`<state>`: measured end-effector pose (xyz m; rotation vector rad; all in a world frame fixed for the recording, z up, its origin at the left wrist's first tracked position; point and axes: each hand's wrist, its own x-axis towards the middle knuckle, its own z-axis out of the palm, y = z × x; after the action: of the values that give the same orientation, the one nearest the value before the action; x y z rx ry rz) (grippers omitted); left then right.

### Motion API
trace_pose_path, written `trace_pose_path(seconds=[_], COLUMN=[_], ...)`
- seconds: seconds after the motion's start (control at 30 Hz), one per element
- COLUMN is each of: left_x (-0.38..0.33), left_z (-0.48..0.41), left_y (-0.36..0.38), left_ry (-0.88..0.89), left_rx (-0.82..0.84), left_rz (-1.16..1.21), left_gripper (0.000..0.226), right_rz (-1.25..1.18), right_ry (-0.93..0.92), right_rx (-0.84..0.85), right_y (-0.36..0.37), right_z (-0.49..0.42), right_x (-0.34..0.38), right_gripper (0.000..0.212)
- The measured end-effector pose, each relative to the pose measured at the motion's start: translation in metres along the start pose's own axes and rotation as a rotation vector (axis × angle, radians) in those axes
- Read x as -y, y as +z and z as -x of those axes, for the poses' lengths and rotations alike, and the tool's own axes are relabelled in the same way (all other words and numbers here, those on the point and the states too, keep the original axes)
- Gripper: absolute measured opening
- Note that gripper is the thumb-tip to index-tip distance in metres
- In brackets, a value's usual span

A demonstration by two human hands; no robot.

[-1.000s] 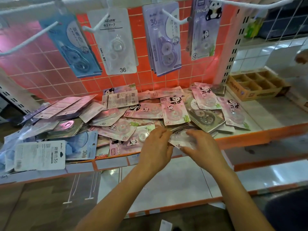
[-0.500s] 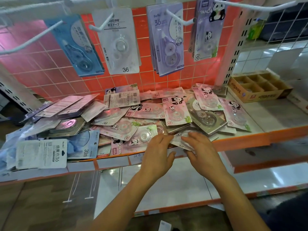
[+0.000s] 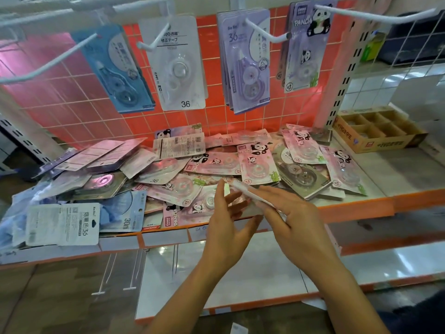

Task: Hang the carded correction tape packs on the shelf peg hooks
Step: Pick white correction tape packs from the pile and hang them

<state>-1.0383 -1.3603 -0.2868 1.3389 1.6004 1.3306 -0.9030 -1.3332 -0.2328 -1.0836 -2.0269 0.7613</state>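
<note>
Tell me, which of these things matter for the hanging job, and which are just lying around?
For the job: pack held in the right hand; left hand beside it; loose packs piled on the shelf; white peg hooks; packs already hung.
Just lying about: cardboard divider box; spare hooks on the lower shelf.

We note a cardboard box (image 3: 385,144) with compartments at right; above it, a green item (image 3: 374,47) sits behind a wire grid (image 3: 420,34).

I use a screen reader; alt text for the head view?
The right hand holds a carded pack edge-on above a shelf heaped with correction tape packs; the left hand is open beside it. More packs hang from peg hooks above.
</note>
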Motion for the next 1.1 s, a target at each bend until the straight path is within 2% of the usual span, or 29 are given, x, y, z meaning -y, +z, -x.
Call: trace_pose_path(seconds=[0.07, 0.17, 0.27, 0.33, 0.47, 0.53, 0.6, 0.67, 0.73, 0.83, 0.93, 1.1], left_x=[-0.002, -0.002, 0.008, 0.011, 0.012, 0.010, 0.004, -0.007, -0.017, -0.030, -0.041, -0.055], left_z=[0.006, 0.012, 0.014, 0.012, 0.008, 0.008, 0.008, 0.008, 0.007, 0.009, 0.010, 0.007], left_y=[-0.001, -0.003, -0.002, -0.002, -0.011, -0.019, -0.028, -0.037, -0.045, -0.056, -0.065, -0.085], left_ry=[0.053, 0.187, 0.318, 0.352, 0.233, 0.111, 0.024, -0.043, -0.098, -0.104, -0.087, -0.078], left_rx=[0.013, 0.025, -0.061, -0.121, -0.126, -0.129, -0.137, -0.144, -0.149, -0.153, -0.187, -0.251], left_rz=[0.001, -0.094, -0.239, -0.282, -0.145, -0.066, 0.034, 0.155, 0.247, 0.348, 0.336, 0.264], left_gripper=[0.090, 0.093, 0.098, 0.089, 0.059, 0.061, 0.055, 0.033, 0.029, 0.033, 0.027, 0.021], right_rz=[-0.097, -0.365, -0.584, -0.637, -0.601, -0.557, -0.500, -0.438, -0.410, -0.482, -0.566, -0.715], right_ry=[0.009, 0.100, 0.172, 0.174, 0.121, 0.128, 0.132, 0.122, 0.107, 0.121, 0.136, 0.021], right_rx=[-0.041, -0.067, -0.057, -0.046, 0.042, 0.052, 0.021, -0.034, -0.084, -0.091, -0.077, -0.092], right_y=[0.003, 0.007, 0.014, 0.020, 0.025, 0.025, 0.026, 0.028, 0.029, 0.027, 0.023, 0.013], right_z=[0.002, 0.003, 0.003, 0.000, -0.005, -0.008, -0.013, -0.020, -0.029, -0.044, -0.059, -0.080], right_x=[0.007, 0.018, 0.027, 0.031, 0.034, 0.034, 0.033, 0.030, 0.031, 0.036, 0.046, 0.078], right_gripper=[0.033, 0.032, 0.037, 0.035, 0.041, 0.033, 0.033, 0.037, 0.038, 0.039, 0.035, 0.016])
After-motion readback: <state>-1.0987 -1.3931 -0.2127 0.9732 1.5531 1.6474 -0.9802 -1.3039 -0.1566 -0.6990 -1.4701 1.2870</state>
